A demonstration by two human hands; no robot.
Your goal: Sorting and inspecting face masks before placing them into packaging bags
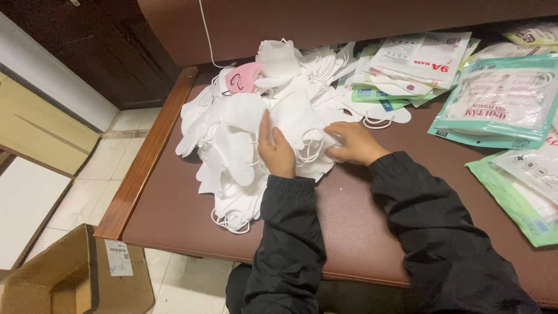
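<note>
1. Masks (256, 134), white, are heaped loose on the brown tabletop (360, 221), w/ one pink mask (244, 77) near the top of the pile.
2. Left hand (276, 151) is laid on the heap, fingers (265, 125) stretched flat, nothing gripped.
3. Right hand (354, 142) is pressed on the heap's right edge, fingers curled over a white mask; a firm grip can't be confirmed.
4. One mask should be singled out at a time, since ear loops (232, 224) look tangled & could drag neighbours.
5. Sealed mask packs (500, 99) are stacked to the right, apart from both hands.
</note>
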